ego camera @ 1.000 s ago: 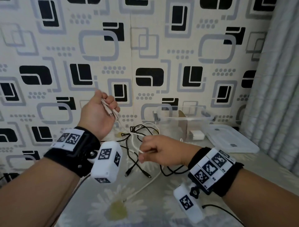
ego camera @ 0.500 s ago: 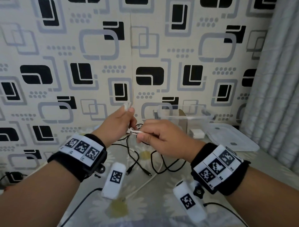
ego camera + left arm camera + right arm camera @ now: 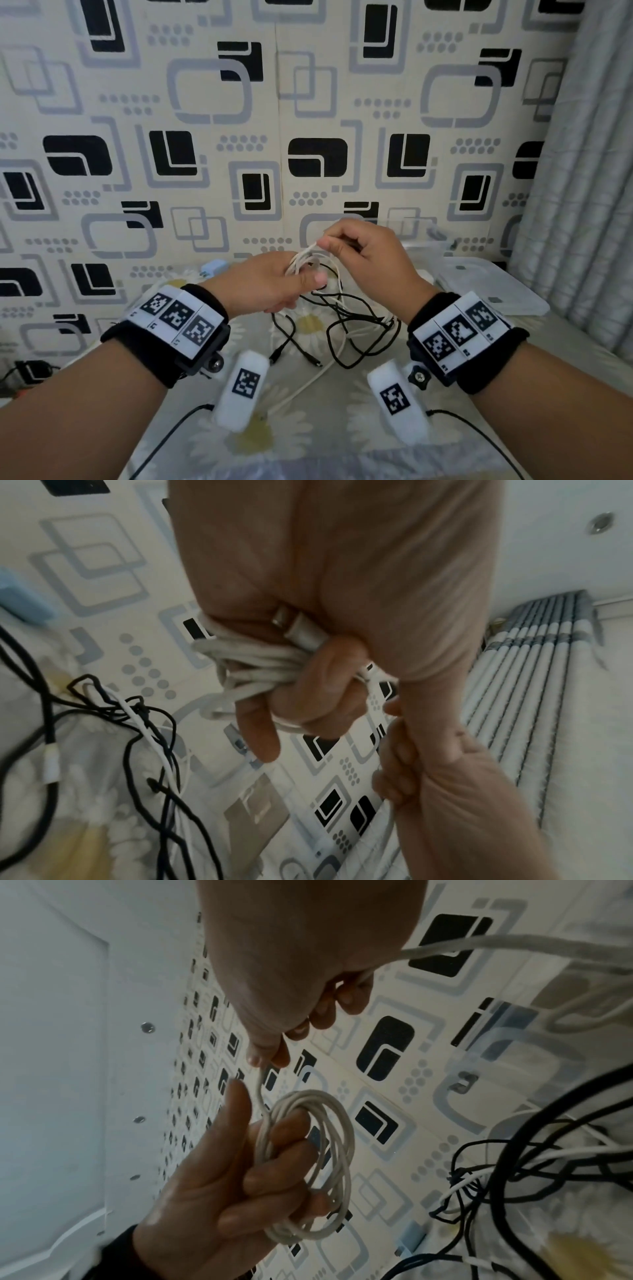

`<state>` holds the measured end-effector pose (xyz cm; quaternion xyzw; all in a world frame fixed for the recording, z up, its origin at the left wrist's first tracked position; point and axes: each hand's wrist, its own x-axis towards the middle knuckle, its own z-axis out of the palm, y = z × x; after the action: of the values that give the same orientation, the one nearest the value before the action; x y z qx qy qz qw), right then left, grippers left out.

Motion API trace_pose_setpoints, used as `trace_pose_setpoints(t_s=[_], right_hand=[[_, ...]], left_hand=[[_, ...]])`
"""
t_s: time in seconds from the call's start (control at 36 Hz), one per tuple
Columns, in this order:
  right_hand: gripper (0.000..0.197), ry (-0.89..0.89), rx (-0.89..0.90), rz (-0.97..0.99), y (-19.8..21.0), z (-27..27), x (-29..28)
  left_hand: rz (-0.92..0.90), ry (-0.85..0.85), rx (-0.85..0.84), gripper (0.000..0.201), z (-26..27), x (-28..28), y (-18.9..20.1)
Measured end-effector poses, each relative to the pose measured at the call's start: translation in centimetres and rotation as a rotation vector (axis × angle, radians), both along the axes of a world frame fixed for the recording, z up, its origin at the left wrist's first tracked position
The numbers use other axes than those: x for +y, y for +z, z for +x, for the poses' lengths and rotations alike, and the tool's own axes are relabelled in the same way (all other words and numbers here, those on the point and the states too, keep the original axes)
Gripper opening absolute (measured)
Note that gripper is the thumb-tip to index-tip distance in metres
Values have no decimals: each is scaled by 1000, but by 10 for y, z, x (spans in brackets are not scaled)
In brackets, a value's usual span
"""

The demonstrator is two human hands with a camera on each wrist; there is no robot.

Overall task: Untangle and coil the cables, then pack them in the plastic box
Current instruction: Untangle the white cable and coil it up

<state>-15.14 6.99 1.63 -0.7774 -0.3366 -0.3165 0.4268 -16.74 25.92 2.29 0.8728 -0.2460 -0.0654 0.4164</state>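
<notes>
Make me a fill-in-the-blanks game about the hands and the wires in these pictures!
1. The loops of the white cable are wound round the fingers of the ____ hand.
2. The right hand pinches the loose end of the ____ cable.
3. The tangled cables on the flowery cloth that are not white are ____.
4. The lid lies to the ____ of the tangle.

Missing words: left; white; black; right

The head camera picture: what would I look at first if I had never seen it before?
Probably the two hands in the middle: the left hand grips a white cable wound into loops, and the right hand pinches its loose strand just above. Under them, black cables lie tangled on the daisy-print cloth. Behind everything is a bold black-and-grey patterned wall.
</notes>
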Motion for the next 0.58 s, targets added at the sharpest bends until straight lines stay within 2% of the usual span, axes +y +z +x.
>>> trace_pose_setpoints(t_s=[0.11,0.19,0.31,0.44,0.58], right_hand=[[15,19,152,101,-3,5,-4],[17,35,213,122,-5,9,-7],[17,39,253,74,-5,13,-12],[22,62,334,-50,-8,12,-18],[27,140,415,-24,-9,9,-22]], left_hand=[[-29,-52,44,31,-5,-3,3],[-75,-58,111,19,-5,-2,2],[-258,-85,217,18,-4,1,-1],[-472,-201,369,21,-3,2,0],[-639,-284,504,22,2,2,-2]])
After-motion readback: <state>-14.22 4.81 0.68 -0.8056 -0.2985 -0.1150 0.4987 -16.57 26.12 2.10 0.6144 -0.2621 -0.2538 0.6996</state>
